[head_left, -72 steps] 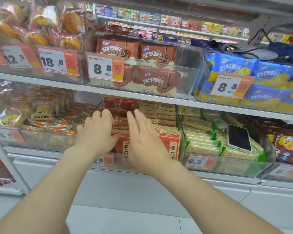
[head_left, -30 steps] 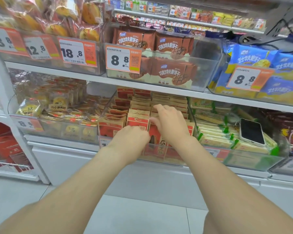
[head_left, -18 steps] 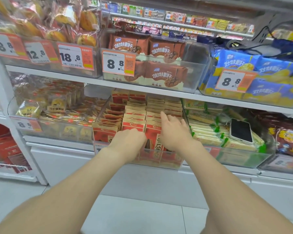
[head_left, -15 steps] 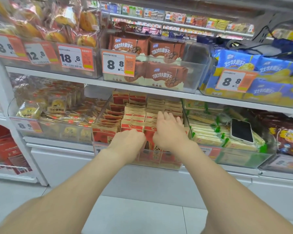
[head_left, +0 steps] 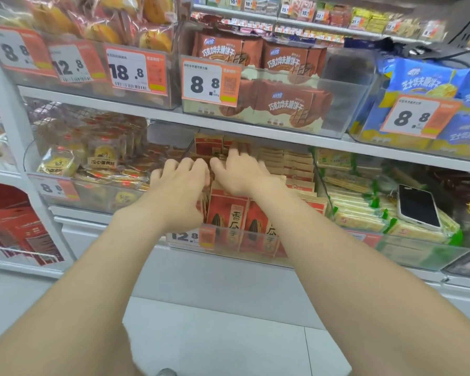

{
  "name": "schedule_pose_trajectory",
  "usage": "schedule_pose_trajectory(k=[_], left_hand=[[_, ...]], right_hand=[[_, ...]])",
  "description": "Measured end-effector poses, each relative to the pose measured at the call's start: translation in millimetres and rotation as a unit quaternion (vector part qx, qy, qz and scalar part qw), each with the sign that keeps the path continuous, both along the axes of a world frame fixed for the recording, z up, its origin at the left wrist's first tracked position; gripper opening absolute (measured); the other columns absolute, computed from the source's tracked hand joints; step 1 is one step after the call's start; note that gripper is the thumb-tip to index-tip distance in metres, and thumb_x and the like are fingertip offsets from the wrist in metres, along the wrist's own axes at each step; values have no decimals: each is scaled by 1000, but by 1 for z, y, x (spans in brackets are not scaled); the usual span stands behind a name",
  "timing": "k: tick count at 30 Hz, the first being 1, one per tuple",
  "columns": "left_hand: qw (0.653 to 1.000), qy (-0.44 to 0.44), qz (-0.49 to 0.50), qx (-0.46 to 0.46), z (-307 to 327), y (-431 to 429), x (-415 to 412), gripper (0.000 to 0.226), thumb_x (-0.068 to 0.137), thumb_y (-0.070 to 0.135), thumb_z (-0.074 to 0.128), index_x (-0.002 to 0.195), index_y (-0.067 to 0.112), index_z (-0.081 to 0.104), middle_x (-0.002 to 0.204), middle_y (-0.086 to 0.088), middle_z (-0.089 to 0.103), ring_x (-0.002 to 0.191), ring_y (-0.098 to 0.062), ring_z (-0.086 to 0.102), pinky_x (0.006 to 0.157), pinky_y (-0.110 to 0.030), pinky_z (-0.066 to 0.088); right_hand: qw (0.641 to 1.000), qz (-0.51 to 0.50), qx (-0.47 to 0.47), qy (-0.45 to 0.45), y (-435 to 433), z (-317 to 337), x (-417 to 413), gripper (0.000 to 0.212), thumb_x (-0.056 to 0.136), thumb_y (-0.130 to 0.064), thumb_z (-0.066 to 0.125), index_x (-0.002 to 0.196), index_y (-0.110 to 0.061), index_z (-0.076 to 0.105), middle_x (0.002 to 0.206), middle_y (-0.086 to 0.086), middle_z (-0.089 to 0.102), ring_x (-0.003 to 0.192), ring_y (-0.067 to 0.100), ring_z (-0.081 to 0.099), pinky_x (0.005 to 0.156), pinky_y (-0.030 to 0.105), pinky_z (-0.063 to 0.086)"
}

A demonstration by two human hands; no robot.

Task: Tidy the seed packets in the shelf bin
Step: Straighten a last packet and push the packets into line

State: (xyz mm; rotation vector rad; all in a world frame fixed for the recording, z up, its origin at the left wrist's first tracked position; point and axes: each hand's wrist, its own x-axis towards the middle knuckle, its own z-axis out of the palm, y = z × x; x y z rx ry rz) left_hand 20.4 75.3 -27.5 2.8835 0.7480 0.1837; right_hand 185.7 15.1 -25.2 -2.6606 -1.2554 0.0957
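Left grip [head_left: 181, 185]: fingers bent down over the tops of the front left packets. The back of the hand hides whether they pinch one, so I cannot tell if it grasps anything.
Right grip [head_left: 242, 172]: released, fingers stretched forward and spread over the packet tops further back. The fingertips are blurred.
Seed packets [head_left: 228, 215]: red and kraft-coloured, standing on edge in rows inside the clear shelf bin [head_left: 215, 252] on the lower shelf, front faces outward. The front ones lean a little.
Price tag [head_left: 185, 236]: clipped to the bin's front wall, just below the left wrist.
Neighbours: a bin of green-edged packets [head_left: 364, 213] touches on the right, with a phone [head_left: 418, 206] lying flat on top of them. A bin of yolk pastries [head_left: 101, 164] sits on the left.
Step in hand: most likely squaring the rows, one hand steadying the front while the other presses the back packets upright.
Risk, toppling: the packets are thin and stand only by leaning on each other, so a push from one side could fan a whole row over.
Risk, spill: the front wall is low against the packet height, and a forward tug could tip the front ones out to the floor.
Risk, phone: it rests loose on slippery wrappers, and a right elbow swinging wide could slide it off.
Risk, headroom: the shelf board [head_left: 255, 128] above is close over the back rows, so lifted packets may catch and crease.
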Motion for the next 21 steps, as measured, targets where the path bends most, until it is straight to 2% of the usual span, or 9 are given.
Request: schedule_pose_trajectory(k=[2, 5, 8, 9, 13, 16, 18, 21], left_hand=[[999, 5, 3, -46, -1, 5, 1, 49, 83, 10, 63, 125, 27, 42, 121, 3, 48, 117, -25, 41, 102, -47, 34], [999, -11, 2, -53, -4, 7, 8, 46, 89, 7, 55, 133, 21, 50, 124, 2, 60, 120, -28, 53, 109, -53, 37], [1000, -5, 4, -21, -11, 12, 16, 45, 90, 6, 50, 133, 18, 56, 125, -2, 66, 129, -31, 55, 125, -62, 24], [1000, 4, 7, -13, -12, 13, 18, 45, 90, 6, 48, 133, 17, 56, 125, -2, 66, 131, -33, 54, 127, -64, 19], [1000, 19, 15, 3, -16, 14, 22, 45, 92, 7, 45, 133, 17, 59, 127, -4, 67, 134, -38, 50, 129, -67, 9], [1000, 6, 14, 0, -18, 13, 22, 43, 94, 8, 43, 134, 16, 57, 129, -6, 67, 136, -42, 51, 128, -71, 4], [1000, -13, 15, -8, -18, 11, 21, 46, 101, 10, 39, 145, 14, 48, 143, -9, 60, 148, -45, 40, 128, -71, 0], [1000, -13, 13, 11, -18, 6, 16, 52, 103, 5, 38, 155, 11, 36, 159, -11, 46, 159, -46, 20, 130, -65, -2]], right_hand=[[1000, -17, -6, 17, 11, 4, 3, 72, 108, -56, 28, 158, -6, 40, 162, 22, 44, 149, 41, 40, 123, 57, 25], [999, -30, -10, 28, 25, 4, 10, 72, 105, -58, 30, 154, -9, 48, 160, 20, 47, 148, 37, 42, 119, 53, 29], [998, -45, -38, -15, 38, -4, 19, 95, 97, -73, 26, 166, -8, 29, 174, 15, 23, 162, 35, 14, 127, 58, 6], [998, -47, -39, -29, 41, -6, 23, 100, 94, -77, 25, 167, -9, 26, 174, 14, 22, 162, 35, 12, 128, 58, 3], [998, -39, -30, -30, 38, -5, 28, 94, 96, -76, 27, 167, -13, 28, 173, 15, 27, 161, 35, 19, 130, 59, 5], [999, -23, -28, 32, 32, 4, 27, 83, 105, -67, 25, 168, -13, 27, 176, 15, 21, 163, 35, 14, 131, 59, 6], [997, -17, -24, 78, 24, 12, 20, 73, 110, -57, 21, 162, -9, 40, 169, 19, 36, 158, 39, 29, 130, 60, 13], [998, 2, -18, 52, 4, 16, 4, 58, 112, -42, 22, 146, -6, 52, 155, 21, 51, 146, 43, 43, 125, 65, 19]])
